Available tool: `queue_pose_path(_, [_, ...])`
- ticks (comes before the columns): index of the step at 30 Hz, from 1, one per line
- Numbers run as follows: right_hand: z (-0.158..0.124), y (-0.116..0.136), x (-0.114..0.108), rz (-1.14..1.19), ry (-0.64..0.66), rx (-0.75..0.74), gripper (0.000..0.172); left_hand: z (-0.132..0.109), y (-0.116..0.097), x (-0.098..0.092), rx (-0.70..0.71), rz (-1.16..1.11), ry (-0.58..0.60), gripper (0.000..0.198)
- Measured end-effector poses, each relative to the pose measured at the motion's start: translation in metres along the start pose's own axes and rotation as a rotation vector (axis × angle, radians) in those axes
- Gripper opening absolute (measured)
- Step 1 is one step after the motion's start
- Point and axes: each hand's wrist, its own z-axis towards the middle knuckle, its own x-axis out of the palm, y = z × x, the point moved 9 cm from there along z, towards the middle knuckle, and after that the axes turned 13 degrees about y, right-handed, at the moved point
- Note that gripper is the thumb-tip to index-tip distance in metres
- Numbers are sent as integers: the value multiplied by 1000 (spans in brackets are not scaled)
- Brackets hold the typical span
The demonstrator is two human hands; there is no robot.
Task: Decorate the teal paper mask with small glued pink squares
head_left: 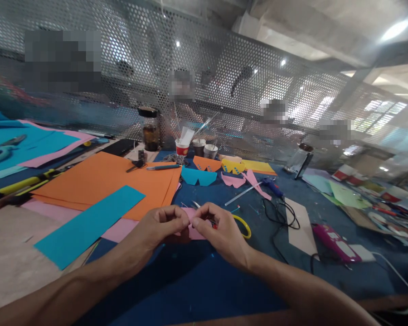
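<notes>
Both my hands meet over the blue table cover [197, 280], pinching one small pink paper piece [193, 232] between them. My left hand [163, 226] is closed on its left side, fingers curled. My right hand [217, 228] is closed on its right side with thumb and forefinger pressed together. Yellow-handled scissors [243, 224] lie just behind my right hand, partly hidden by it.
Orange sheets [105, 181], a teal strip [88, 224] and pink sheets lie to the left. Cut paper shapes [199, 176], paper cups [182, 147] and a jar [150, 129] stand behind. A black cord [279, 213] and a pink tool [333, 240] lie right. A perforated metal screen [224, 81] closes the back.
</notes>
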Motion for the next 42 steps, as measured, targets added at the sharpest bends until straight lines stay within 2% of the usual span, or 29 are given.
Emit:
queue_pose_path(7, [0,8,0,-104,-18,-8,7,-3,-19,7,125,241,5,14])
queue_pose_path(11, [0,9,2,-131,-11,-55,7,-6,-22,7,133,302,-5,15])
queue_pose_path(21, [2,7,2,-85,-1,19,7,-6,-19,4,114,272,-38,20])
queue_pose_path(26, [2,3,2,-91,3,17,6,-7,-22,2,135,346,-62,22])
queue_pose_path(30, [6,6,-2,-115,56,-11,10,-7,-21,0,84,228,-86,25])
queue_pose_path(32, [4,10,-14,-200,57,-12,14,-7,-19,-1,71,147,-94,25])
queue_pose_path(35, [-7,12,-36,-552,62,43,9,-6,-17,-1,83,37,-70,24])
queue_pose_path(37, [-18,0,-50,-719,105,166,9,-6,-16,-3,93,-6,-60,23])
queue_pose_path(39, [-30,-17,-59,-809,162,276,17,-6,-15,-3,103,-25,-55,22])
queue_pose_path(42, [-41,-35,-61,-893,216,315,21,-6,-14,-1,108,-58,-37,20])
